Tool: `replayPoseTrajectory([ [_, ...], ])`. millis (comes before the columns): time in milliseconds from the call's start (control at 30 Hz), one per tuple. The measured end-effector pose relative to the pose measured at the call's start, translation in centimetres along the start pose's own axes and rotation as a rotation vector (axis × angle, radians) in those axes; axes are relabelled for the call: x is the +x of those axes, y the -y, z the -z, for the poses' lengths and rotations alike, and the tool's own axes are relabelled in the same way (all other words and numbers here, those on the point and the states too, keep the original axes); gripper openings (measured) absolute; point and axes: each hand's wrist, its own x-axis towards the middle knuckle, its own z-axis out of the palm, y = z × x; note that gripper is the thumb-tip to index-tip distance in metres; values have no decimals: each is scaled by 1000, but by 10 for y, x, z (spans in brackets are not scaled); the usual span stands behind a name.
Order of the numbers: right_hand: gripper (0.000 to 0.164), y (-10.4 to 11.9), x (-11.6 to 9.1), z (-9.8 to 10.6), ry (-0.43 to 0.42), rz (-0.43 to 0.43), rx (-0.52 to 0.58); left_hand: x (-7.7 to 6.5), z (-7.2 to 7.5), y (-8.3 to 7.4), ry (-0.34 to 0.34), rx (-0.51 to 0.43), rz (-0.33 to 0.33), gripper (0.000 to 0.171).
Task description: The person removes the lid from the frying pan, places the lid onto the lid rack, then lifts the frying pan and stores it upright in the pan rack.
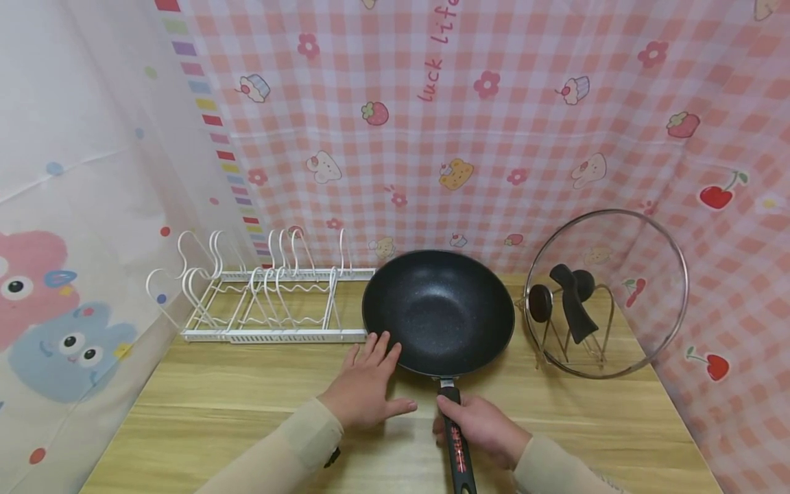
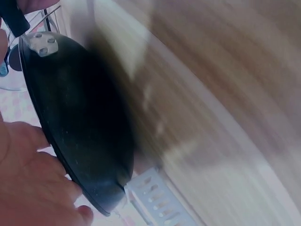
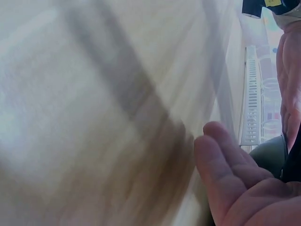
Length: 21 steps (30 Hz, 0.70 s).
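A black wok point(image 1: 438, 312) with a long black handle point(image 1: 457, 446) rests in the middle of the wooden table, its handle toward me. My right hand point(image 1: 486, 427) grips the handle near the wok's body, thumb on top; in the right wrist view that hand point(image 3: 244, 183) shows its fingers under the handle. My left hand point(image 1: 364, 387) lies spread at the wok's lower left rim, fingertips on the edge and thumb pointing right. From the left wrist view, the wok's dark outer side point(image 2: 77, 117) faces the camera and the left fingers point(image 2: 35, 169) reach its rim.
Left of the wok is a white wire rack point(image 1: 278, 335) with several upright loops, its near rail reaching the wok's side. To the right, a glass lid point(image 1: 681, 302) with a black handle leans upright in a small metal stand point(image 1: 607, 329). Patterned cloth point(image 1: 395, 151) hangs behind.
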Motion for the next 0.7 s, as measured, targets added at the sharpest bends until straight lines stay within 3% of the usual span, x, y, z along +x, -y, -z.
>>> replayPoseTrajectory([
  [167, 58, -3, -5, -2, 87, -40, 107, 0, -3, -6, -71, -70, -42, 93],
  [400, 46, -7, -6, -6, 145, -49, 204, -4, -4, -19, -242, -228, -173, 49],
  [500, 45, -9, -6, -6, 163, -54, 236, -5, -6, -23, -282, -274, -191, 37],
  [567, 44, -9, -7, -7, 172, -55, 257, -4, -8, -24, -245, -308, -174, 34],
  [700, 44, -9, -8, -7, 189, -58, 293, -2, -15, -24, -69, -391, -106, 32],
])
